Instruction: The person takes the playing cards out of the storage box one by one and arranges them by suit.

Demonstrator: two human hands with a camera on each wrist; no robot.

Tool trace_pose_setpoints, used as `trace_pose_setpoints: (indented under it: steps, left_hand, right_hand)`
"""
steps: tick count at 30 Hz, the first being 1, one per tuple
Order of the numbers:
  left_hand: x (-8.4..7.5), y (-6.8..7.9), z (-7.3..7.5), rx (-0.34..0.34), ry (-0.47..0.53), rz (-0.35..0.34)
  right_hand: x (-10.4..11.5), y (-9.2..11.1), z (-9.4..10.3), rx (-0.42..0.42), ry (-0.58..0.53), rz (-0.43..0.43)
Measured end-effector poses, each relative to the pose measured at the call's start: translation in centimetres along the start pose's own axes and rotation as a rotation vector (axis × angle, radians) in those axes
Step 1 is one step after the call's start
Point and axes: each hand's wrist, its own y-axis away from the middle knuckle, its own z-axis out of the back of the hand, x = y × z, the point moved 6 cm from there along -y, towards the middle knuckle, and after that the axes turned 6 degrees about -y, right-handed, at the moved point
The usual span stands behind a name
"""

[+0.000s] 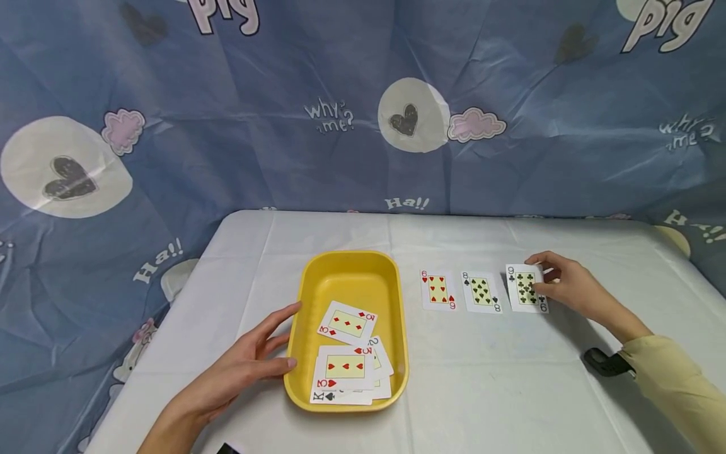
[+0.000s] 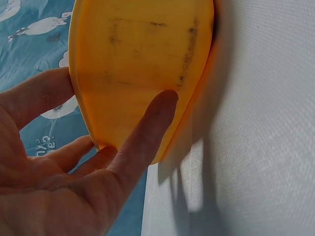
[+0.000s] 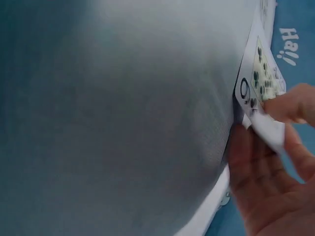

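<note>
My left hand (image 1: 244,372) lies along the left side of a yellow tray (image 1: 346,255). Its thumb touches the rim and its loosely straight fingers meet the outer wall, also in the left wrist view. Inside the tray rest several playing cards: a three of diamonds (image 1: 348,323), a three of hearts (image 1: 346,367), a king of spades (image 1: 340,397) and others partly covered. To the right, my right hand (image 1: 573,287) pinches the right edge of a nine of clubs (image 1: 522,291). In the right wrist view that card (image 3: 261,83) tilts, thumb on its face, fingers behind.
Left of the nine, an eight of spades (image 1: 482,292) and a six of hearts (image 1: 438,290) lie face up in a row. A white cloth covers the table (image 1: 482,378). Behind it hangs a blue printed cloth (image 1: 317,170).
</note>
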Motion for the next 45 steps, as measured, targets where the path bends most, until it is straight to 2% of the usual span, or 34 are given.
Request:
trace_pose_setpoints:
  steps: [2, 6, 11, 18, 22, 31, 38, 45]
  left_hand:
    - [0.0, 0.0, 0.0, -0.002, 0.002, 0.002]
    - [0.0, 0.1, 0.0, -0.005, 0.005, 0.004]
    - [0.0, 0.1, 0.1, -0.009, 0.007, 0.008]
    - [0.2, 0.1, 0.2, -0.014, 0.006, 0.012]
    - [0.2, 0.2, 0.2, -0.015, 0.008, 0.011]
    - [0.1, 0.1, 0.1, -0.012, 0.015, 0.011]
    - [0.2, 0.1, 0.0, -0.012, 0.018, 0.012]
    - [0.3, 0.0, 0.0, -0.015, 0.020, 0.007]
  right_hand:
    - [-0.2, -0.1, -0.2, 0.035, 0.063, -0.014]
    - [-0.4, -0.4, -0.6, 0.085, 0.111, -0.018]
    - [0.1, -0.4, -0.2, 0.036, 0.122, 0.043]
    - [3.2, -0.9, 0.0, -0.093, -0.037, 0.167]
    - [5.5, -1.3, -0.8, -0.103, -0.152, 0.202]
    - [11.3, -2.4, -3.9, 0.044, -0.370, 0.301]
    - [15.2, -2.9, -7.4, 0.189, -0.422, 0.359]
    - [18.2, -2.7, -12.0, 0.313, -0.462, 0.421]
